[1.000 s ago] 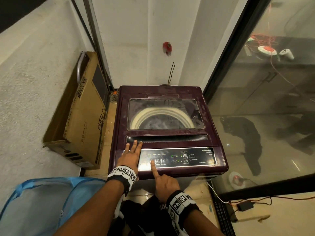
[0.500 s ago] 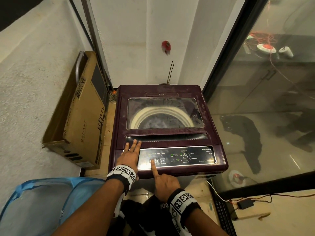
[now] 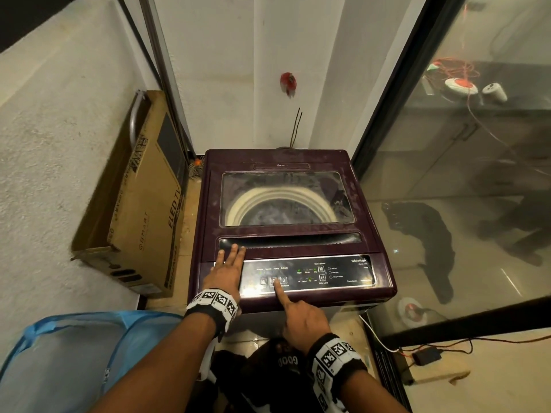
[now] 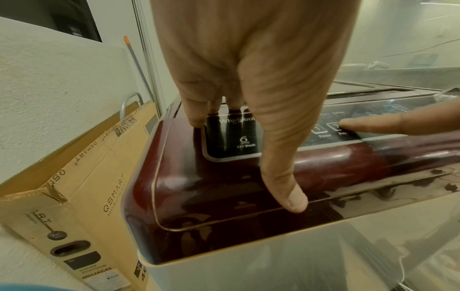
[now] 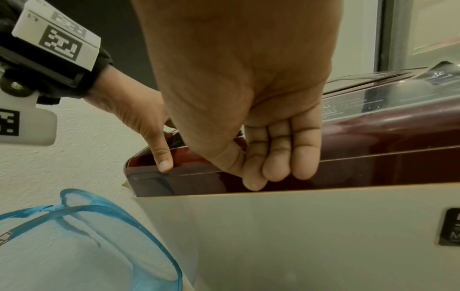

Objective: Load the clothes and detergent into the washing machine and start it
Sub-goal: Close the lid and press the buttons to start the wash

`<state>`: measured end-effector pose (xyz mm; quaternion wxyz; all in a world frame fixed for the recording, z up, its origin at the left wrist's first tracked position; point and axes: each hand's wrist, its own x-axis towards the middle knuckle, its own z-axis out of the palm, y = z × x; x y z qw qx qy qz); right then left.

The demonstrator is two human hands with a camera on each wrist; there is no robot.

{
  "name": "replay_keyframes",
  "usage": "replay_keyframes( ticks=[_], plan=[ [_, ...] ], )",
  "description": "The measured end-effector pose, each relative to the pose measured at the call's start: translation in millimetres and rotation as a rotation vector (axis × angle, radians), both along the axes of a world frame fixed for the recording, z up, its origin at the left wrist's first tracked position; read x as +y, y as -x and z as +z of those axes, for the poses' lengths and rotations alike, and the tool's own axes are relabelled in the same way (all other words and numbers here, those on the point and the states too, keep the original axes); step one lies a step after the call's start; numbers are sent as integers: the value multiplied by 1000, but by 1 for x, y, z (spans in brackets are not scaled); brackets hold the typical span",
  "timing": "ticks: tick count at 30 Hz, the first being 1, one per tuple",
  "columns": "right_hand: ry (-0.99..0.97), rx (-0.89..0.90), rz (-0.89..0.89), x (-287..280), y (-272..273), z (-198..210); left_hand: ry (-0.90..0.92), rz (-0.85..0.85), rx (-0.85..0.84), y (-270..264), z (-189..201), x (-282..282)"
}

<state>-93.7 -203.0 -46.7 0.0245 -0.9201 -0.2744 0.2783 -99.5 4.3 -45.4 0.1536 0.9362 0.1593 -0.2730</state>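
Narrow alcove: rough plastered wall on the left, smooth white wall behind, a dark-framed glass partition (image 3: 465, 204) on the right. Maroon top-loading washing machine (image 3: 384, 281) stands against the back wall, its windowed lid (image 3: 286, 201) down; through the dusty pane a pale tub ring and a dark mass show, too murky to say what it is. Control panel (image 3: 337, 272) runs along the front edge, several small green lights lit; button labels mostly too small to read. Left hand (image 3: 225, 272) lies flat on the panel's left end, fingers straight and reaching the lid's handle recess, thumb hanging over the front edge in the left wrist view. Right hand (image 3: 301, 318) has its index finger extended, tip on the button numbered 2; the other three fingers are curled into the palm, holding nothing. Flat cardboard TV box (image 3: 143, 216) leans on the left wall just beside the machine. Blue mesh laundry basket (image 3: 74, 362) at lower left, cut off by the frame edge, contents not discernible. Dark fabric (image 3: 262, 371) lies below the hands, partly hidden by the forearms. Small black adapter (image 3: 426, 356) with cable on the floor at right. Objects behind the glass are blurred by reflection.
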Motion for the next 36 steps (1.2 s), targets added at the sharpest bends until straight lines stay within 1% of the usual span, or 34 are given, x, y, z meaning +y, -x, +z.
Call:
replay_keyframes(
  ticks=[4, 12, 18, 25, 36],
  plan=[
    [13, -8, 2, 1, -1, -3, 2, 1, -7, 0, 0, 0],
    [104, -38, 43, 1, -5, -3, 2, 11, -11, 0, 0, -2],
    [35, 12, -16, 0, 7, -7, 7, 18, -14, 0, 0, -2],
    [50, 48, -30, -2, 5, -11, 7, 18, -12, 0, -1, -2],
    [51, 49, -31, 0, 4, -9, -11, 14, -3, 2, -2, -2]
  ],
)
